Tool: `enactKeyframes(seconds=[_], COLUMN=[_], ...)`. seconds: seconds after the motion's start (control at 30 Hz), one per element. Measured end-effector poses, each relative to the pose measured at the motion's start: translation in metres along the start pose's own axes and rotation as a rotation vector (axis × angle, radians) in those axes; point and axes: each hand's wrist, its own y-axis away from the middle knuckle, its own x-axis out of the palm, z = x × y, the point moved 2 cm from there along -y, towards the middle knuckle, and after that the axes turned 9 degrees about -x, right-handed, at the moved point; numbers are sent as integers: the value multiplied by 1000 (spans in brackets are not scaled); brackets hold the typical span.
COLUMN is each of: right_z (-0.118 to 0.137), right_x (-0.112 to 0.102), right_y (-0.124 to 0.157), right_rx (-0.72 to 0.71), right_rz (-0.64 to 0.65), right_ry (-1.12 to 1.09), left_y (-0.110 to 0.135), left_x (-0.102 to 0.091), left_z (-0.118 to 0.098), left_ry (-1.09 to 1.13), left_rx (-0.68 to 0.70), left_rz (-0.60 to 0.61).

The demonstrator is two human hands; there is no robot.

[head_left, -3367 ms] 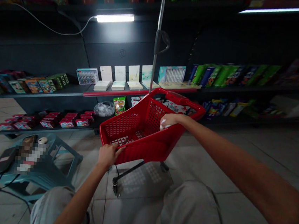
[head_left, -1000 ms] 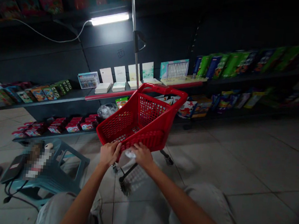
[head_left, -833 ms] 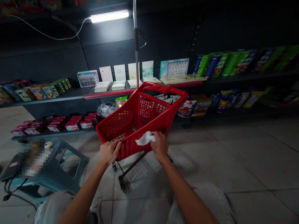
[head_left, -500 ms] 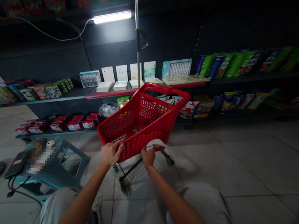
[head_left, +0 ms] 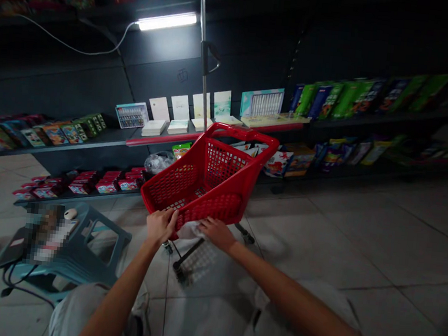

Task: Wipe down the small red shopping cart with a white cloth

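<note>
A red plastic shopping cart (head_left: pixel 215 201) with perforated basket walls stands in front of me on dark legs with casters. My left hand (head_left: pixel 160 226) is closed over the near left corner of its basket, fingers over the rim. Against the near side wall, my right hand (head_left: pixel 217 233) presses a crumpled white cloth (head_left: pixel 189 230), which spreads left from the fingertips toward my left hand. The cloth lies low on the wall, and part of it is hidden under the fingers. The basket's visible floor is bare mesh.
A blue-green plastic stool (head_left: pixel 97 245) stands at left, bearing a dark device with cables and a blurred patch. Behind the cart, a shelf (head_left: pixel 111 138) carries books, boxes and snack bags. A metal pole (head_left: pixel 203 89) rises behind the basket. A lit tube lamp (head_left: pixel 167 21) hangs above.
My right hand has slid left along the cart's side with the cloth, from near the right end to near my left hand. My left hand stays on the corner. The view has shifted slightly.
</note>
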Motion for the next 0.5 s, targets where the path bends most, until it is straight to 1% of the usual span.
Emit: enactKeyframes(seconds=[0.1,0.13,0.17,0.2,0.23,0.27,0.33,0.37,0.4,0.43,0.5], right_z=[-61,-79,-95,-107,-115,-118,-117,-115,-113,-113,-119], right_x=[-28,-37,-46,-55,-65,-74,-94,-104,-113,-121,-131], right_y=[14,18,21,23,24,23,22,20,19,18,16], right_rx=[78,145,229,297,352,384,379,356,329,305,305], right_rz=[20,23,-32,-110,-221,-363,-667,-802,-910,-987,-1087], right_ry=[66,135,191,229,251,248,199,168,141,120,88], left_y=[1,2,2,2,2,2,2,2,2,2,3], left_x=[2,3,3,3,3,3,3,2,2,2,1], left_z=[7,8,9,10,11,12,13,14,15,16,18], left_ry=[21,24,27,31,37,44,58,63,69,76,93], left_rx=[13,19,23,23,22,19,9,8,10,14,21], left_rz=[-45,-53,-59,-65,-70,-78,-102,-114,-125,-133,-140])
